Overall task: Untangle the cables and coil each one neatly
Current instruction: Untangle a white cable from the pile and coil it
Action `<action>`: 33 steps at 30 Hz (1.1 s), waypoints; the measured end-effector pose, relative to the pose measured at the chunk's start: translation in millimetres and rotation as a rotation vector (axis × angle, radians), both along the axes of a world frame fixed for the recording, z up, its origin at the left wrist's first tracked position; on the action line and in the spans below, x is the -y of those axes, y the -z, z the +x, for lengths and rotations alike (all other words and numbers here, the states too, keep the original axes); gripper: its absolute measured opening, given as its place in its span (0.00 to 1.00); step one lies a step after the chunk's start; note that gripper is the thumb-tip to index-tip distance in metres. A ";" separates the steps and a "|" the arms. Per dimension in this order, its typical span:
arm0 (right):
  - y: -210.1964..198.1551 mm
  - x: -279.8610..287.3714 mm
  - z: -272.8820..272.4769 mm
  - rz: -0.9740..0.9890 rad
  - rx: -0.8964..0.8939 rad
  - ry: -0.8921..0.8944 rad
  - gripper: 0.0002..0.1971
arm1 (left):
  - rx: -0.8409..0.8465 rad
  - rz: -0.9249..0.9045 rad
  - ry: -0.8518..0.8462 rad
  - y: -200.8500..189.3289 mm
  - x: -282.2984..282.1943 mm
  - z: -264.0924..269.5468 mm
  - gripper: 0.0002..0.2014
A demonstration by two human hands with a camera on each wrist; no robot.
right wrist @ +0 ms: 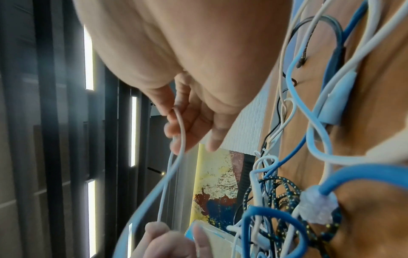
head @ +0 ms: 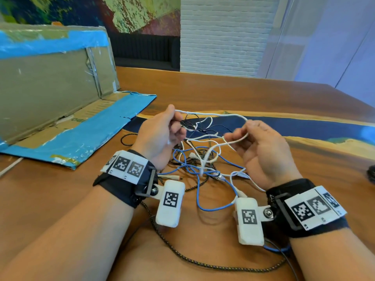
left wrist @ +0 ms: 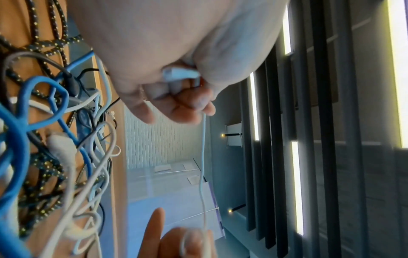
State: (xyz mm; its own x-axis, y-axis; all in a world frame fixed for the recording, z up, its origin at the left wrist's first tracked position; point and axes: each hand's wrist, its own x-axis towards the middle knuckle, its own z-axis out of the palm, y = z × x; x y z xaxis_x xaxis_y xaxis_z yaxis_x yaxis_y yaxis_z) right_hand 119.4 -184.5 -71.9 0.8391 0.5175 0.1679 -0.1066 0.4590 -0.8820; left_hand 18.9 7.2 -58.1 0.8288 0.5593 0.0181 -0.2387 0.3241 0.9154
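- So the landmark here is the tangle [head: 199, 159], a pile of mixed cables sitting on the wooden tabletop [head: 243, 94] right in front of the person's wrists.
- Both hands are raised just above the tangle with 1 thin white cable [head: 213, 114] strung between them. My guess is it's held up like that so you can see where it runs instead of losing it in the pile.
- Left hand [head: 162, 134] is on the left side of the tangle. Its grip is curled closed around the white cable, and the left wrist view shows the white plug end [left wrist: 180, 74] tucked into the palm. Holding the end makes sense, that's where a coil starts.
- Right hand [head: 261, 147] is on the right side of the tangle, fingers curled with a loop of the same cable pinched at the fingertips [right wrist: 176, 137]. Looks like it's feeding slack.
- The rest of the white cable drops back down into the tangle, so it's not free yet.
- Still buried in the tangle: a blue cable [head: 197, 191] and a black braided cable [head: 182, 258] that trails out toward the person.
- Taped cardboard [head: 50, 98] is off to the left of the tangle, not involved.
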 end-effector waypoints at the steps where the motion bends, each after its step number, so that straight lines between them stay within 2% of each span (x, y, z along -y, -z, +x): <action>1: -0.7 1.2 1.4 -0.009 -0.025 0.044 0.12 | 0.030 -0.057 0.021 -1.7 0.4 -1.1 0.20; 5: 3.8 5.2 8.1 -0.125 -0.014 0.100 0.09 | 0.185 -0.325 0.142 -9.0 -2.2 -4.7 0.23; 8: 7.9 4.3 9.2 -0.236 0.044 0.081 0.08 | 0.314 -0.401 0.173 -12.6 -5.6 -7.7 0.21; 11: 11.2 0.4 3.1 -0.398 0.145 0.001 0.11 | 0.363 -0.367 0.170 -15.9 -2.7 -9.2 0.16; 14: 11.1 -2.1 -6.5 -0.499 0.214 -0.181 0.13 | 0.368 -0.332 0.147 -17.6 -1.6 -9.8 0.14; 19: 5.6 -1.7 -20.9 -0.609 0.315 -0.332 0.10 | 0.361 -0.276 0.166 -16.1 4.3 -10.1 0.13; 23: 3.0 -1.7 -25.1 -0.684 0.419 -0.351 0.09 | 0.352 -0.250 0.194 -14.2 10.6 -9.7 0.13; 27: 5.7 -3.0 -25.0 -0.707 0.418 -0.325 0.08 | 0.347 -0.231 0.187 -14.6 9.5 -9.0 0.11; 33: 6.2 -3.5 -25.9 -0.666 0.381 -0.389 0.08 | 0.208 -0.024 0.042 -11.3 8.3 -4.7 0.10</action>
State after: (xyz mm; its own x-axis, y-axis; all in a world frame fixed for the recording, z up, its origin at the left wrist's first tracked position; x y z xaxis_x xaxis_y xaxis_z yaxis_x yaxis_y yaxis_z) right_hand 93.5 -181.0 -78.1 0.5301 0.8471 -0.0386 0.2089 -0.1745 -0.9623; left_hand 14.2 -1.1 -46.8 0.8315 0.5264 0.1778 -0.4070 0.3593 0.8398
